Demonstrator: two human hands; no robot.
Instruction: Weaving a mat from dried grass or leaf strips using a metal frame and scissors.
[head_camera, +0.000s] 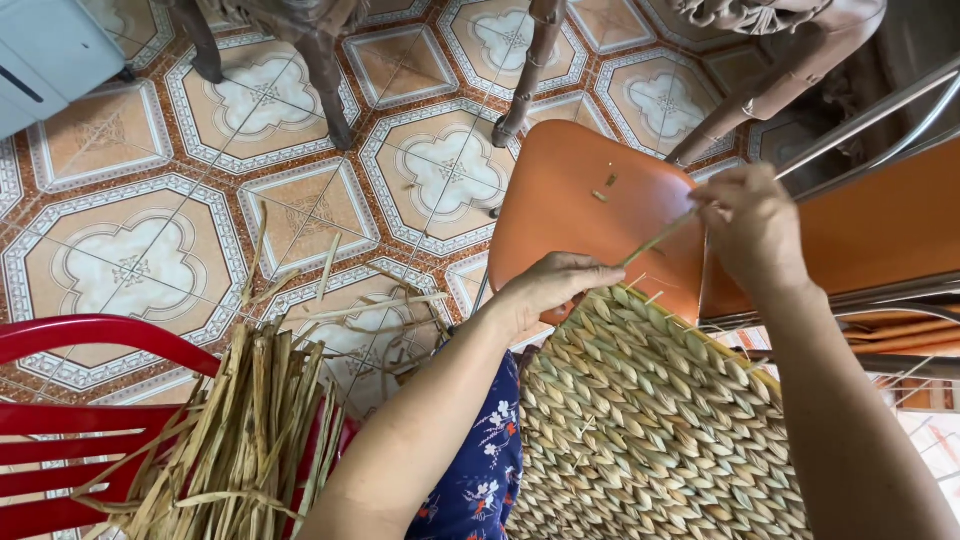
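A bundle of dry, flat straw-coloured reed strips (240, 440) lies on the red plastic chair (70, 420) at the near left. The woven pale-straw mat (650, 420) rests over the person's lap. At its far edge the left hand (555, 290) presses closed on the last row. Beyond, over the orange moulded chair seat (580, 210), the right hand (750, 225) pinches a single thin green-yellow strand (655, 240), drawn taut. Best to keep it tight and flat.
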